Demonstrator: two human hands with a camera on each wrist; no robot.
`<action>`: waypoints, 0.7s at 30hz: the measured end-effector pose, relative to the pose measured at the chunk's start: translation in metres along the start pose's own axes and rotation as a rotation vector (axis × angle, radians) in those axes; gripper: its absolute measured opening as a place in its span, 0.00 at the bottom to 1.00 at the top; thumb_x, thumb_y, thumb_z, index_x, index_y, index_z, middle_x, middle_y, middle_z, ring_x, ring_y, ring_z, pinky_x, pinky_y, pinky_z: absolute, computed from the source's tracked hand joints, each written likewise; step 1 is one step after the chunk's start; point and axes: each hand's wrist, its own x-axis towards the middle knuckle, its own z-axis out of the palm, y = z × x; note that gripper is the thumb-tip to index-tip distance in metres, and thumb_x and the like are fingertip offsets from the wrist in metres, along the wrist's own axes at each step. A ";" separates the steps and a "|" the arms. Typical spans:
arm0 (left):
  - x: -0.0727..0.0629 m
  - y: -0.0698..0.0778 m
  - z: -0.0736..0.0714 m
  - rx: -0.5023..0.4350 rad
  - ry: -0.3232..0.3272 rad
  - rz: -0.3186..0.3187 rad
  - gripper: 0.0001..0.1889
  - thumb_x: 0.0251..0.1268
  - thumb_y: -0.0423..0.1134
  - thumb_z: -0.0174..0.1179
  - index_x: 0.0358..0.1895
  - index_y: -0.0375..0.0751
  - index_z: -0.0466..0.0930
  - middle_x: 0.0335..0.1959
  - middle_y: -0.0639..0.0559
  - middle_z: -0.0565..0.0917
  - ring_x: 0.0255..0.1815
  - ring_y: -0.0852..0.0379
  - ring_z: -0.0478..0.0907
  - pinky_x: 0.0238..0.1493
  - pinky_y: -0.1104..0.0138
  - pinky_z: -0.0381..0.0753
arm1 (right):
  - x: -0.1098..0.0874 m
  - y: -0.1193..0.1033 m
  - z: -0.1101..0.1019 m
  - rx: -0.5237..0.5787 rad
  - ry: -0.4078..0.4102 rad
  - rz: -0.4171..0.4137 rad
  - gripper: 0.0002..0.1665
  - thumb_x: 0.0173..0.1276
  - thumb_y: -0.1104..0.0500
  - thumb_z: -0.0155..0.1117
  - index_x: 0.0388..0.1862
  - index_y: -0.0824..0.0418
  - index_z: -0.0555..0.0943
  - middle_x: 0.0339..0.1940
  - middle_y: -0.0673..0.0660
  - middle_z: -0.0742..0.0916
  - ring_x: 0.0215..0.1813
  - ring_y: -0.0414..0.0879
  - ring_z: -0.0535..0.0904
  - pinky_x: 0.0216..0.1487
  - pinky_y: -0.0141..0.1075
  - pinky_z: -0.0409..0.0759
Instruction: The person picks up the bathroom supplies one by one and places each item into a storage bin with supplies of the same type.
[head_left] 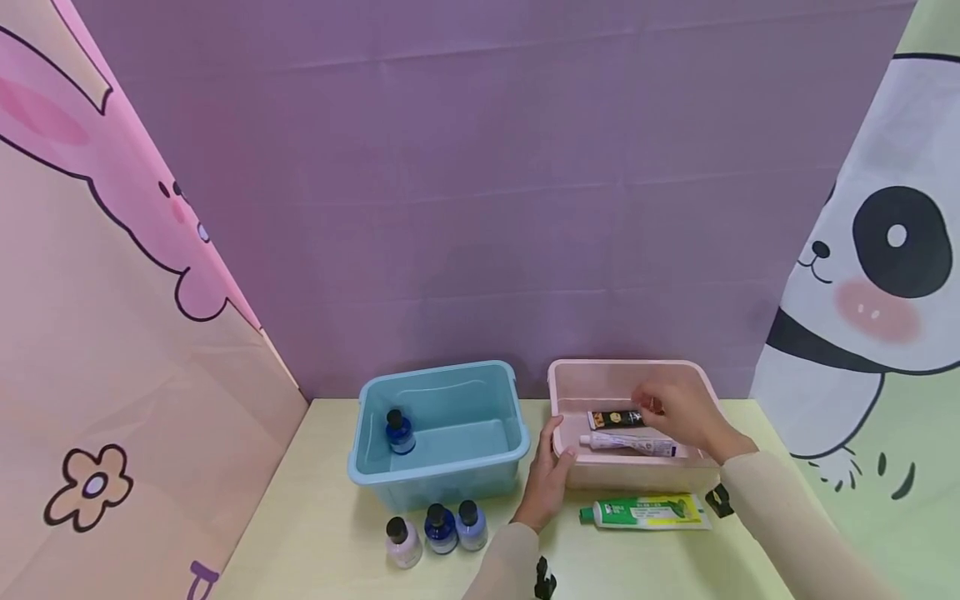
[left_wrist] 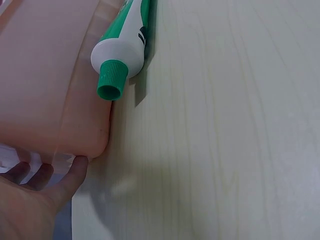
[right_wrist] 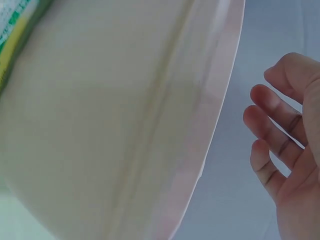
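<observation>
My left hand [head_left: 547, 486] holds the front left corner of a pink plastic bin [head_left: 637, 475], fingers at its side and thumb at the front; the left wrist view shows these fingertips against the corner. Over the right part of the bin is my right hand [head_left: 678, 414], its fingers [right_wrist: 272, 132] loosely bent with nothing between them in the right wrist view. Inside the bin lie a black tube [head_left: 615, 419], partly under that hand in the head view, and a white toothpaste tube [head_left: 630, 443]. In front of the bin lies a green, white and yellow toothpaste tube [head_left: 648, 512] with a green cap [left_wrist: 112, 80].
Left of the pink bin stands a blue bin [head_left: 438, 479] with a dark blue bottle [head_left: 400, 435] inside. Before it stand a pale pink bottle [head_left: 404, 546], a dark blue bottle [head_left: 441, 533] and a lilac bottle [head_left: 472, 529], all black-capped. A purple backdrop [head_left: 450, 208] rises behind the table.
</observation>
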 end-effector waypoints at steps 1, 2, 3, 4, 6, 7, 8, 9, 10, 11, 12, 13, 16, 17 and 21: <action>0.000 0.000 0.000 -0.002 0.001 0.001 0.27 0.80 0.54 0.47 0.75 0.83 0.51 0.84 0.48 0.53 0.84 0.42 0.53 0.80 0.39 0.54 | -0.003 -0.002 0.000 0.008 0.015 -0.012 0.10 0.57 0.66 0.75 0.33 0.52 0.87 0.27 0.42 0.84 0.30 0.35 0.74 0.34 0.31 0.78; 0.000 0.001 0.000 -0.005 0.001 0.001 0.27 0.80 0.53 0.48 0.75 0.83 0.51 0.84 0.48 0.53 0.84 0.42 0.53 0.80 0.39 0.53 | -0.006 -0.004 0.000 0.016 0.031 -0.025 0.10 0.57 0.67 0.75 0.33 0.52 0.87 0.27 0.42 0.84 0.30 0.35 0.74 0.34 0.31 0.78; 0.000 0.001 -0.001 -0.006 -0.001 0.000 0.27 0.81 0.53 0.47 0.75 0.83 0.51 0.85 0.48 0.52 0.84 0.42 0.53 0.80 0.39 0.53 | -0.009 -0.006 0.000 0.023 0.043 -0.032 0.11 0.56 0.67 0.74 0.32 0.52 0.86 0.28 0.42 0.84 0.31 0.35 0.73 0.34 0.30 0.77; 0.000 0.001 -0.001 -0.006 -0.002 -0.002 0.27 0.81 0.52 0.47 0.75 0.83 0.51 0.85 0.48 0.52 0.84 0.42 0.53 0.80 0.39 0.53 | -0.012 -0.008 0.001 0.034 0.057 -0.039 0.11 0.56 0.68 0.74 0.32 0.51 0.85 0.28 0.42 0.84 0.31 0.34 0.74 0.33 0.30 0.77; 0.001 0.001 -0.001 -0.003 0.000 -0.004 0.27 0.81 0.51 0.47 0.74 0.84 0.51 0.85 0.49 0.52 0.84 0.42 0.53 0.80 0.39 0.53 | -0.018 -0.010 0.002 0.061 0.084 -0.048 0.12 0.56 0.69 0.74 0.32 0.52 0.85 0.29 0.43 0.84 0.31 0.34 0.76 0.34 0.31 0.80; 0.001 0.001 -0.001 -0.002 0.001 -0.004 0.28 0.81 0.50 0.47 0.74 0.84 0.51 0.85 0.49 0.52 0.84 0.42 0.53 0.80 0.39 0.53 | -0.021 -0.011 0.003 0.064 0.099 -0.047 0.12 0.56 0.68 0.74 0.32 0.52 0.84 0.29 0.43 0.85 0.32 0.35 0.77 0.35 0.32 0.82; 0.001 0.001 -0.001 0.000 0.001 -0.005 0.27 0.81 0.50 0.47 0.74 0.84 0.51 0.85 0.49 0.52 0.84 0.42 0.53 0.80 0.39 0.53 | -0.024 -0.013 0.003 0.068 0.111 -0.041 0.12 0.56 0.68 0.74 0.33 0.52 0.85 0.31 0.43 0.85 0.33 0.35 0.78 0.37 0.34 0.83; 0.002 0.001 -0.001 0.002 0.002 -0.004 0.27 0.81 0.51 0.47 0.74 0.84 0.51 0.85 0.50 0.52 0.84 0.42 0.53 0.80 0.39 0.53 | -0.027 -0.014 0.004 0.070 0.125 -0.037 0.12 0.56 0.67 0.75 0.34 0.52 0.85 0.32 0.44 0.86 0.34 0.36 0.79 0.38 0.35 0.84; 0.002 0.001 -0.001 0.005 0.005 -0.001 0.27 0.81 0.51 0.48 0.74 0.84 0.51 0.85 0.49 0.52 0.84 0.43 0.53 0.80 0.40 0.54 | -0.030 -0.015 0.004 0.079 0.144 -0.037 0.12 0.56 0.67 0.75 0.34 0.52 0.85 0.33 0.44 0.86 0.36 0.36 0.81 0.40 0.37 0.85; 0.002 0.001 -0.001 0.007 0.007 0.000 0.27 0.81 0.51 0.48 0.74 0.84 0.51 0.84 0.49 0.53 0.83 0.43 0.53 0.80 0.40 0.54 | -0.033 -0.017 0.005 0.084 0.162 -0.037 0.12 0.56 0.67 0.75 0.35 0.52 0.85 0.34 0.44 0.86 0.37 0.37 0.81 0.41 0.37 0.84; 0.002 0.001 -0.001 0.007 0.007 0.002 0.27 0.81 0.50 0.48 0.74 0.84 0.51 0.84 0.49 0.53 0.83 0.43 0.53 0.80 0.40 0.54 | -0.037 -0.020 0.005 0.085 0.176 -0.031 0.12 0.56 0.66 0.75 0.35 0.52 0.85 0.35 0.44 0.86 0.38 0.37 0.81 0.42 0.38 0.84; 0.002 0.002 -0.001 0.009 0.006 0.003 0.27 0.81 0.50 0.48 0.74 0.84 0.51 0.84 0.49 0.53 0.83 0.43 0.53 0.80 0.40 0.54 | -0.040 -0.022 0.006 0.089 0.196 -0.032 0.12 0.55 0.66 0.75 0.35 0.52 0.85 0.35 0.44 0.86 0.38 0.38 0.80 0.42 0.38 0.83; 0.001 0.002 0.000 0.008 0.006 0.005 0.27 0.81 0.51 0.48 0.74 0.83 0.52 0.84 0.48 0.53 0.83 0.42 0.53 0.80 0.40 0.54 | -0.051 -0.030 0.010 0.142 0.228 -0.027 0.13 0.55 0.67 0.75 0.35 0.51 0.84 0.35 0.44 0.85 0.38 0.40 0.78 0.38 0.35 0.80; 0.001 0.003 0.000 0.008 0.006 0.002 0.27 0.81 0.52 0.48 0.74 0.83 0.52 0.85 0.48 0.52 0.84 0.42 0.53 0.80 0.40 0.54 | -0.055 -0.033 0.012 0.161 0.233 -0.019 0.14 0.54 0.68 0.74 0.35 0.51 0.83 0.34 0.44 0.85 0.37 0.40 0.77 0.37 0.34 0.79; -0.001 0.003 -0.001 0.009 0.004 0.002 0.27 0.80 0.55 0.48 0.75 0.82 0.52 0.85 0.48 0.52 0.83 0.41 0.53 0.80 0.40 0.54 | -0.070 -0.041 0.023 0.229 0.253 0.015 0.18 0.53 0.71 0.74 0.34 0.49 0.84 0.34 0.43 0.85 0.36 0.36 0.76 0.34 0.34 0.80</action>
